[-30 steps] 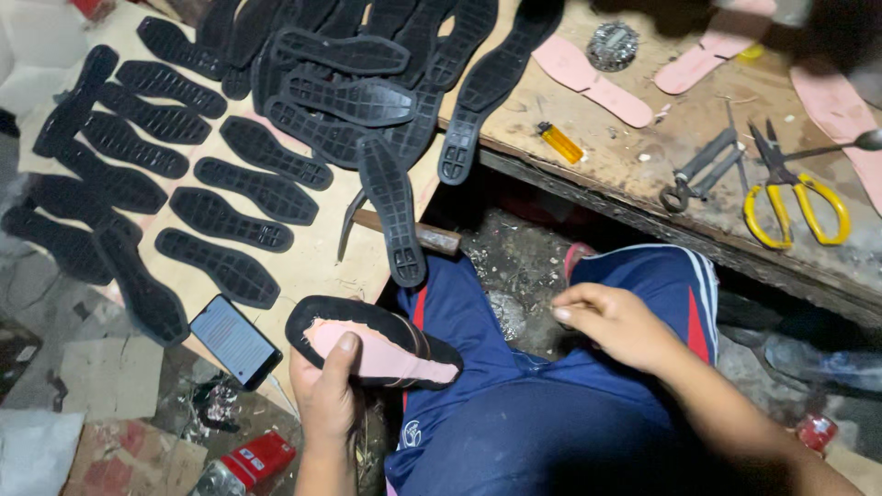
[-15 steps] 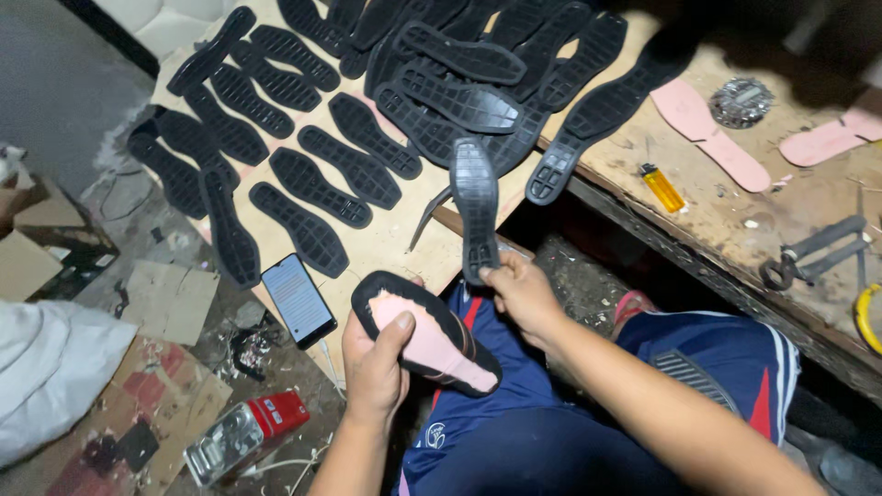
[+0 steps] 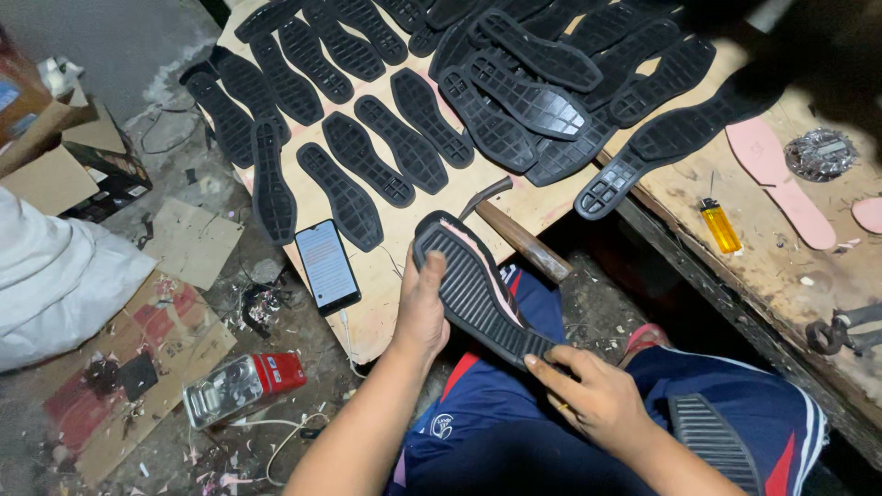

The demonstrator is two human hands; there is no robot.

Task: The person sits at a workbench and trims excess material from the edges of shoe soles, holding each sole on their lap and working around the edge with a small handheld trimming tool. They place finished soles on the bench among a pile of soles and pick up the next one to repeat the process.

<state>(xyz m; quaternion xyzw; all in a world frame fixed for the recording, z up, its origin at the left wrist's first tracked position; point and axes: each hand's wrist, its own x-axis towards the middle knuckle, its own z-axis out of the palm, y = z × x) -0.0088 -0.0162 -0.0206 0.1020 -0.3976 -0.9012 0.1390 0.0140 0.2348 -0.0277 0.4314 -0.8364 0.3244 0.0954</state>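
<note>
A black rubber sole, tread side up with a pink edge showing along its far side, is held over the lap near the centre of the view. Its toe end is gripped by the left hand, thumb laid on the tread and fingers curled beneath, while its heel end is pinched by the right hand at about 5 o'clock from the sole, fingers closed over the rim. Just beyond the sole, at 1 o'clock, a hammer with a wooden handle is seen lying on the edge of a wooden board, close enough that the sole's toe is nearly against it. At 9 o'clock from the sole a smartphone with a lit screen rests on the same board. The board's far part, from 11 to 1 o'clock, is crowded with rows of black soles. On the workbench at 2 o'clock a yellow lighter and a pink insole are laid. Another ribbed sole lies on the right thigh.
</note>
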